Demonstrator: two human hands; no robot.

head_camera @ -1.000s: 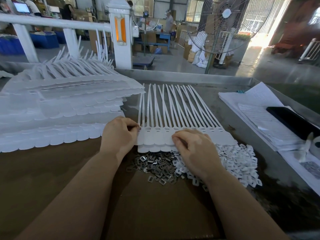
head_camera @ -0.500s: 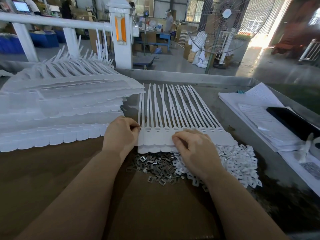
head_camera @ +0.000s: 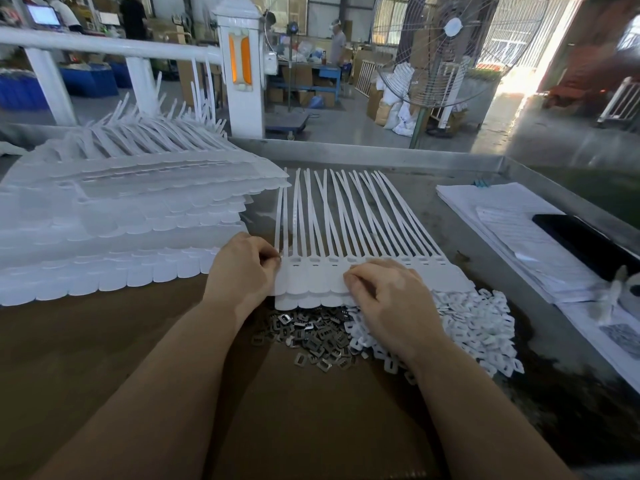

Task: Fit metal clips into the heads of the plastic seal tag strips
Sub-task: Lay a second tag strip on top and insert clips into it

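No text can be read; the printed lines on the white paper sheets [head_camera: 512,237] are too blurred.

Near edge of table [head_camera: 398,157] was open brown cardboard [head_camera: 311,410], free between and beside both forearms. Left side blocked by tall stack of strips [head_camera: 121,230]; left hand [head_camera: 242,268] sat just beside it. Clips [head_camera: 311,337] and white caps [head_camera: 474,323] heaped in front of the strip row [head_camera: 346,230]. Papers [head_camera: 512,237] and phone [head_camera: 585,240] filled the right. Bare metal gap lay between row and papers.
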